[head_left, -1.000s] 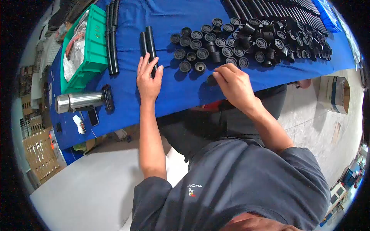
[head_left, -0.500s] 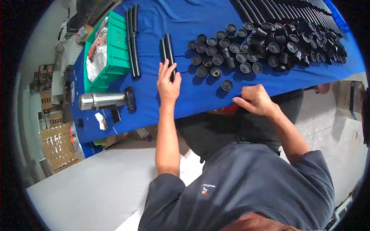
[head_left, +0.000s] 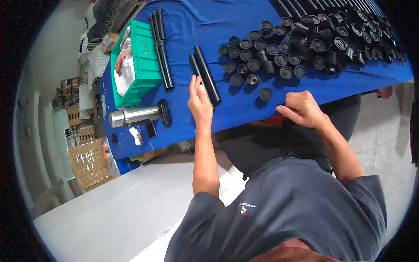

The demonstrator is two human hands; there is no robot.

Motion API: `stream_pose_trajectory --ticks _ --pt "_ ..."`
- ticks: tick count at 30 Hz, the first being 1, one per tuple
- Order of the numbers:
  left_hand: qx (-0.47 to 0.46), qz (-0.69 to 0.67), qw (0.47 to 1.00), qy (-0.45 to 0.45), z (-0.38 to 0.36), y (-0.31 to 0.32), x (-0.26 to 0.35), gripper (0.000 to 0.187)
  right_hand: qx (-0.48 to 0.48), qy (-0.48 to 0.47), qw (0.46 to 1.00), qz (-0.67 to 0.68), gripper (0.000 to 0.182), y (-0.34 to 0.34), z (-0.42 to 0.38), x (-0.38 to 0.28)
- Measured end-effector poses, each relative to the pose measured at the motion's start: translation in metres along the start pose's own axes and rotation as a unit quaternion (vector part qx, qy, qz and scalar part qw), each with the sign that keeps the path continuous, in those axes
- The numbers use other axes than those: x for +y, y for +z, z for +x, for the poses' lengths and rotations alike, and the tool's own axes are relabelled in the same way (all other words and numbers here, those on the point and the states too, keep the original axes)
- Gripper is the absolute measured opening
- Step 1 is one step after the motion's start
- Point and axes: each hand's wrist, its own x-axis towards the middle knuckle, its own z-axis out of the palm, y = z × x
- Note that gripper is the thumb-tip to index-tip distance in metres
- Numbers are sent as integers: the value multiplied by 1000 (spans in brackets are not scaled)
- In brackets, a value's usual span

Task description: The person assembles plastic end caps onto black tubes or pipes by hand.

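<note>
Two black tubes [head_left: 208, 78] lie side by side on the blue cloth [head_left: 183, 109]. My left hand [head_left: 200, 102] rests against the lower left side of these tubes, its fingers stretched out and lying close together, not wrapped round them. My right hand [head_left: 301, 109] is curled near the table's front edge, thumb pointing left; whether something small is inside it is hidden. Just above and left of that hand, a single black cap [head_left: 265, 94] sits apart from the many black caps [head_left: 286, 72] spread behind it.
On the left stand a green bin [head_left: 146, 65] with plastic bags in it and a steel flask [head_left: 135, 115] lying on its side. Further black tubes [head_left: 162, 52] lie beside the bin. Rows of black tubes [head_left: 297, 8] fill the back right.
The view has shifted, so the table's things appear further right and lower. My left hand has moved from on top of the two tubes to their left side, fingers now closer together.
</note>
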Motion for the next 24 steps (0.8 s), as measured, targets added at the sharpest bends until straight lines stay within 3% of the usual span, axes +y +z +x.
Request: stream_pose_trajectory --ticks 7,9,14,17,19,21,23,24 --pt "23 141 990 -10 14 -18 -23 59 3 -10 1000 2 43 0 0 1" --pt "4 147 986 -83 18 -18 -19 61 2 -5 1000 3 44 -1 -1 2" --pt "-9 250 968 15 26 -15 -42 61 6 3 1000 3 44 2 -3 2" --pt "7 188 982 -31 27 -13 -45 65 8 -1 1000 -3 43 3 -3 3" --pt "51 -19 994 -96 18 -12 -43 67 9 -2 1000 -1 41 2 -2 3" --pt "127 -205 963 -123 4 -19 -38 61 12 4 1000 11 39 3 -2 3" --pt "133 -397 894 -160 -16 -32 11 50 22 0 1000 7 37 3 -2 4" --pt "108 -510 834 -181 -29 -37 19 48 23 -4 1000 8 36 4 -2 3"
